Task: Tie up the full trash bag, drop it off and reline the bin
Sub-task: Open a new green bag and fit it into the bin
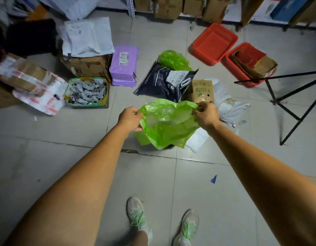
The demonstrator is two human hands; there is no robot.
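Observation:
A thin green trash bag (167, 123) is stretched between my two hands above the floor. My left hand (129, 118) grips its left edge and my right hand (206, 114) pinches its right top edge. The bag hangs down over a dark bin (168, 147), of which only a sliver of rim shows under the plastic. A second green bag (174, 59), bulging and full, lies on the floor further back, behind a dark blue printed sack (164, 80).
A brown fruit carton (202, 90) and white crumpled wrappers (230, 109) lie right of the bin. Two red tubs (214, 43) stand at the back right, a black tripod (286, 103) on the right. Purple parcels (124, 64), cardboard boxes (86, 65) and a green-rimmed box (86, 92) of small items crowd the left.

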